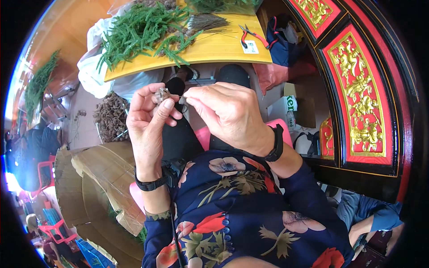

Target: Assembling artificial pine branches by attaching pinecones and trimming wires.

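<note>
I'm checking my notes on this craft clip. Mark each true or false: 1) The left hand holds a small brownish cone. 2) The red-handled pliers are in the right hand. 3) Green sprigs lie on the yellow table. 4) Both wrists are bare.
1) True: the left hand pinches a small brownish cone.
2) False: the pliers lie on the yellow table; the right hand pinches something thin.
3) True: green sprigs lie there.
4) False: each wrist wears a dark band.

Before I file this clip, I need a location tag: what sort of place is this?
Probably a handicraft workspace: green sprigs and pliers on a yellow table, beside red-and-gold carved panels.
</note>
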The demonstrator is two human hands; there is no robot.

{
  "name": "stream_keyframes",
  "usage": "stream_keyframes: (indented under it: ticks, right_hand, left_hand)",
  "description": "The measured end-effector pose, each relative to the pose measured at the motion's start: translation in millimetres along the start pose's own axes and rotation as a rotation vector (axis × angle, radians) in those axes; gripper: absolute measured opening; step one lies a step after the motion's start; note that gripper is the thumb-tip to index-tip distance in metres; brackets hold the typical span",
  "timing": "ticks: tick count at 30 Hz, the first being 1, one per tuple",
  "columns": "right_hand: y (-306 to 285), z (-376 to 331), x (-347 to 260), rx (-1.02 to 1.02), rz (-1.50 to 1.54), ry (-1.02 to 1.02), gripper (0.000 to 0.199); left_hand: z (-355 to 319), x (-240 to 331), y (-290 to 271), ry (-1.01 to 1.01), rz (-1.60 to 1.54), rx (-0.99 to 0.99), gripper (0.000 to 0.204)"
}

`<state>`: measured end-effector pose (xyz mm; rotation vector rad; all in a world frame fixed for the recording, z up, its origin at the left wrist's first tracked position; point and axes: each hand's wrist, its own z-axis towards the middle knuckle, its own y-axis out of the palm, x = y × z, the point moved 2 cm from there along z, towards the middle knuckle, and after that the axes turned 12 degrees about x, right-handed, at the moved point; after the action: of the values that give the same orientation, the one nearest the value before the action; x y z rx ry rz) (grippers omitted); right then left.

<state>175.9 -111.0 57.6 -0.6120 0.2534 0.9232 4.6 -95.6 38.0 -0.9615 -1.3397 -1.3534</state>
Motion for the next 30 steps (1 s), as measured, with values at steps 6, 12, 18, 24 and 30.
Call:
stream_keyframes:
  ticks: [6, 12, 18, 24, 30]
  right_hand:
    - [0, 2, 2, -0.011, 0.006, -0.01, 0.015]
    - [-1, 1, 3, 0.002, -0.016, 0.012, 0.015]
    - [2, -1, 3, 0.037, -0.016, 0.01, 0.014]
    - [3, -2, 4, 0.045, -0.044, -0.027, 0.012]
    - [3, -3, 4, 0.052, -0.07, -0.009, 0.011]
  left_hand:
    - [-1, 2, 3, -0.019, -0.036, -0.037, 0.031]
    - [-1, 0, 3, -0.025, -0.028, -0.054, 0.028]
    - [-1, -1, 5, -0.102, -0.092, -0.087, 0.028]
    - [2, -5, 0, -0.141, -0.097, -0.134, 0.03]
    - [-3, -9, 11, -0.09, -0.058, -0.123, 0.031]
